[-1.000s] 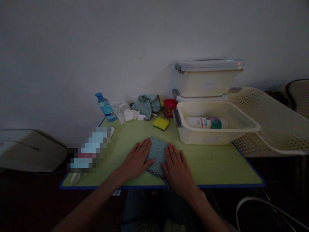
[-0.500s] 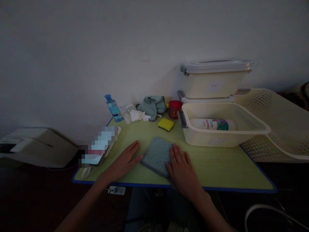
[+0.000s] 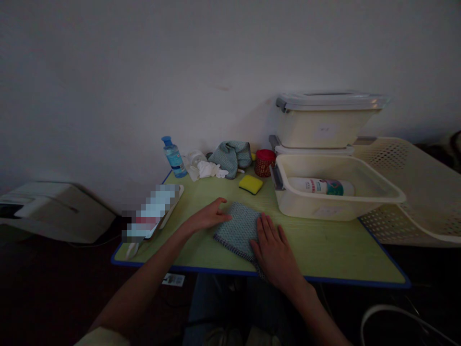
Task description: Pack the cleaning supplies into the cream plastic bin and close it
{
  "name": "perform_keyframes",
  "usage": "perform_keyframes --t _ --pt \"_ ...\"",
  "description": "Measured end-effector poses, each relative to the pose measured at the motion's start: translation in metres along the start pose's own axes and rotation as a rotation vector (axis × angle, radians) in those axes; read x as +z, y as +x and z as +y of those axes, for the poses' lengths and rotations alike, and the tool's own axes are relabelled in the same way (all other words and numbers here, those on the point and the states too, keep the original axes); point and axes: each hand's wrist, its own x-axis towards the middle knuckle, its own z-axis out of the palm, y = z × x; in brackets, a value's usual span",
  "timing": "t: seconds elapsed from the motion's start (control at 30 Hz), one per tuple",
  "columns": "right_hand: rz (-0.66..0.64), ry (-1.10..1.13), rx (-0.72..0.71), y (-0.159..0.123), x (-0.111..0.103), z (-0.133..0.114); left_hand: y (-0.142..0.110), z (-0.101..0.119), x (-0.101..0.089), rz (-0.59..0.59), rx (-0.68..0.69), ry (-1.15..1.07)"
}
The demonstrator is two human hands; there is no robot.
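A folded grey-blue cleaning cloth (image 3: pixel 239 229) with a dark edge lies on the green table (image 3: pixel 324 250), one corner hanging over the front rim. My right hand (image 3: pixel 273 247) rests flat on the cloth's right side, fingers stretched out. At the cloth's upper left corner is my left hand (image 3: pixel 211 215), thumb and fingers apart with nothing between them. Just beyond the cloth sits a yellow sponge (image 3: pixel 251 184) with a dark underside.
At the back stand a blue bottle (image 3: pixel 175 158), white crumpled gloves or tissue (image 3: pixel 212 169), another cloth (image 3: pixel 232 156) and a red container (image 3: pixel 264 162). Stacked lidded boxes (image 3: pixel 324 125), an open bin (image 3: pixel 331 211) holding a white bottle (image 3: pixel 320 186), and a laundry basket (image 3: pixel 421 182) occupy the right. A phone (image 3: pixel 153 211) lies left.
My left hand has lifted and moved right and away from me to the cloth's upper left corner, its fingers now curved. My right hand stays flat on the cloth. The view has shifted slightly.
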Motion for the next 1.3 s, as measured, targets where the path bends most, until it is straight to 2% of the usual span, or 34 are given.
perform_keyframes --t 0.07,0.27,0.43,0.5,0.57,0.7,0.8,0.93,1.1,1.2,1.3 --pt "0.022 0.004 -0.007 -0.001 0.002 0.001 0.001 -0.003 0.002 0.014 0.028 -0.022" --pt "0.037 0.003 -0.010 -0.001 0.005 0.003 0.002 -0.011 0.012 0.157 0.077 -0.019" --pt "0.020 -0.017 -0.007 0.000 0.002 0.002 0.001 -0.008 0.016 0.140 0.069 0.018" --pt "0.004 -0.024 -0.002 0.001 0.001 0.001 0.001 -0.009 0.018 0.141 0.100 0.035" --pt "-0.009 -0.025 -0.001 0.001 -0.001 0.000 0.002 -0.011 0.022 0.190 0.155 0.066" --pt "-0.030 -0.028 0.003 0.000 -0.004 -0.001 0.000 -0.015 0.029 0.292 0.248 0.180" --pt "-0.055 -0.022 -0.004 0.003 -0.006 -0.001 -0.007 -0.014 0.032 0.349 0.265 0.276" --pt "-0.078 -0.006 -0.101 0.016 -0.008 0.003 -0.022 -0.015 0.031 0.434 0.233 0.427" --pt "-0.122 0.053 -0.249 0.032 -0.009 0.011 -0.040 -0.011 0.031 0.520 0.129 0.705" --pt "-0.131 0.069 -0.256 0.034 -0.010 0.012 -0.041 -0.001 0.031 0.522 0.216 0.819" --pt "-0.135 0.056 -0.249 0.033 -0.011 0.011 -0.031 0.001 0.033 0.428 0.335 0.865"
